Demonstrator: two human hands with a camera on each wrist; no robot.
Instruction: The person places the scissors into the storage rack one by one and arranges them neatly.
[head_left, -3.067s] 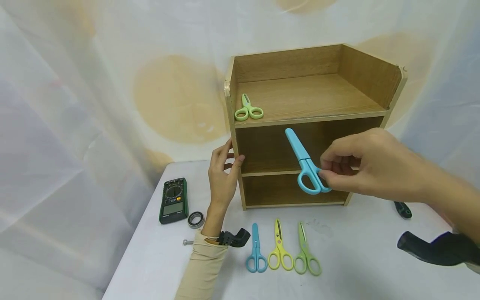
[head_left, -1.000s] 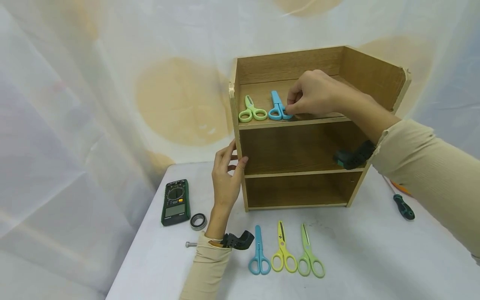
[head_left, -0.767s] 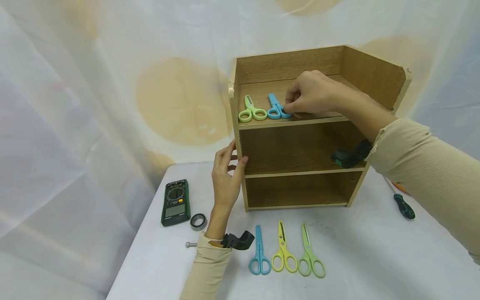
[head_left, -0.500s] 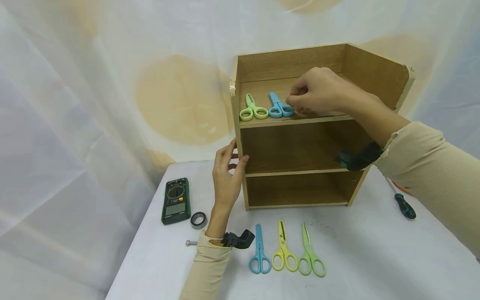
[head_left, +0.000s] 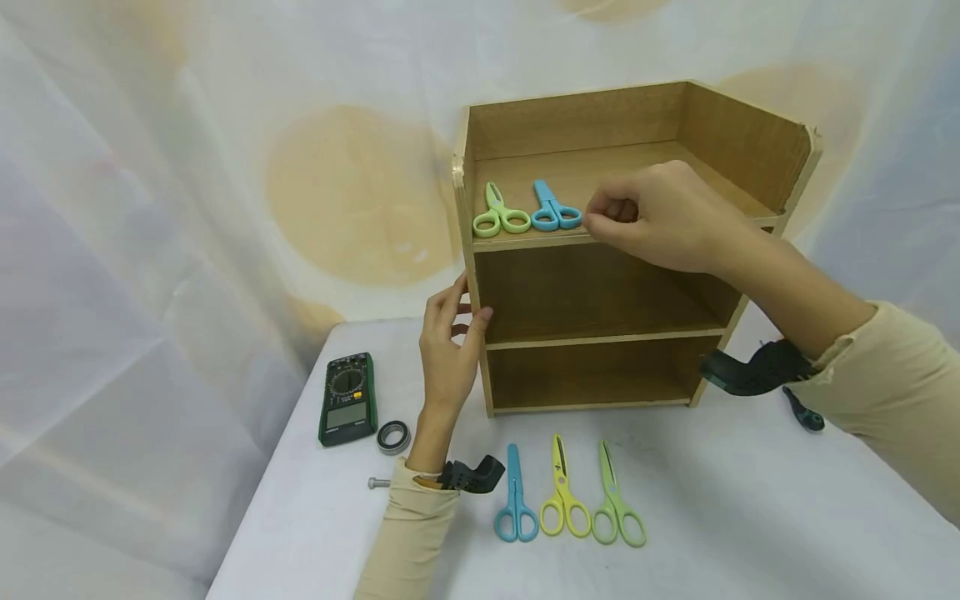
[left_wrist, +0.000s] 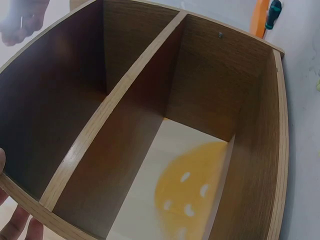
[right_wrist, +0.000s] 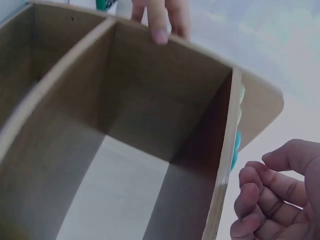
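Observation:
A small wooden shelf (head_left: 600, 340) with three levels stands on the table. My left hand (head_left: 450, 354) holds its left side panel, thumb on the front edge and fingers along the outer side. On the top board lie green scissors (head_left: 501, 218) and, to their right, blue scissors (head_left: 553, 210) with a blue blade cover. My right hand (head_left: 667, 217) is beside the blue scissors' handle, in front of the top board, its fingers loosely curled with nothing between them. In the right wrist view, a gap shows between that hand and the blue scissors (right_wrist: 235, 150).
In front of the shelf lie blue scissors (head_left: 515, 500), yellow scissors (head_left: 562, 492) and green scissors (head_left: 615, 504) in a row. On the left are a multimeter (head_left: 348, 400), a ring bearing (head_left: 393, 437) and a bolt (head_left: 377, 483). A screwdriver (head_left: 804, 412) lies right of the shelf.
My right hand carried the covered blue scissors up to the top board, set them down beside the green pair and let go. It has since drawn back rightward. My left hand stayed put.

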